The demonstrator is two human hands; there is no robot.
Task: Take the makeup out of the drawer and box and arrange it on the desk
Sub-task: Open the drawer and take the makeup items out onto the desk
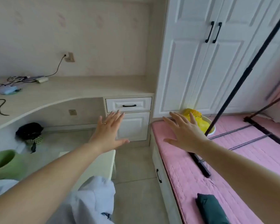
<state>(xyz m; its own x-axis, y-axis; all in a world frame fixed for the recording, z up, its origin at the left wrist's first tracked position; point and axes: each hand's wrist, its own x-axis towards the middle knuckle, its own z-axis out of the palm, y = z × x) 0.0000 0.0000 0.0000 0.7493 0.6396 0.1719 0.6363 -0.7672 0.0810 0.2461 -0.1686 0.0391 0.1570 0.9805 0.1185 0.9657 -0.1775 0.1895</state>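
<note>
Drawer (128, 104) shut, just beyond empty spread hands (109, 132).

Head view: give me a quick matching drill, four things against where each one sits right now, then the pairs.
Things:
1. drawer
2. green pot
3. yellow bag
4. dark green folded cloth

Places:
A. near end of the pink mattress
B. floor at the lower left
C. in a white tub by the wardrobe
D. under the desk top, shut, black handle

Pairs: 1-D, 2-B, 3-C, 4-A.

Left hand and right hand are both open and hold nothing.
</note>
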